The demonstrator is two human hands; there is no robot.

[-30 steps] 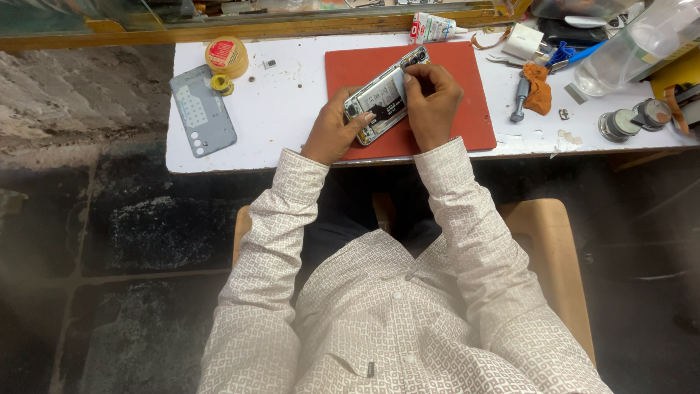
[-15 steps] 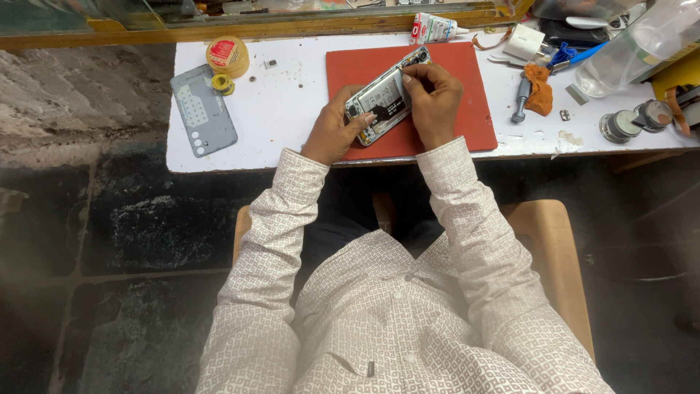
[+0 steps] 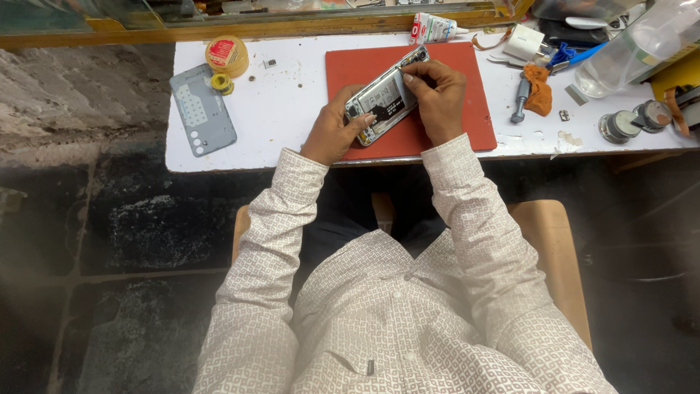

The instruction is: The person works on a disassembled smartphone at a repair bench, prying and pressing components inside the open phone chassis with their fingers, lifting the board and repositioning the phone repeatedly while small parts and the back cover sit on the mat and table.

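An opened phone (image 3: 385,98) with its back cover off lies slanted on a red mat (image 3: 467,117) on the white table (image 3: 284,124). My left hand (image 3: 332,135) grips the phone's lower left end, thumb on its edge. My right hand (image 3: 437,95) rests on the phone's upper right half, fingertips pressing on the inner parts near the battery. I cannot tell if the fingers pinch a small tool. The phone's grey back cover (image 3: 203,109) lies apart at the table's left end.
A yellow tape roll (image 3: 227,54) and a small ring (image 3: 222,83) sit near the back cover. A glue tube (image 3: 434,29), white charger (image 3: 523,42), screwdriver (image 3: 518,100) with orange cloth (image 3: 539,89), clear bottle (image 3: 638,45) and small round tins (image 3: 620,125) crowd the right side.
My right hand's fingers have shifted slightly along the phone's upper half. The left hand keeps its hold and the phone stays in place.
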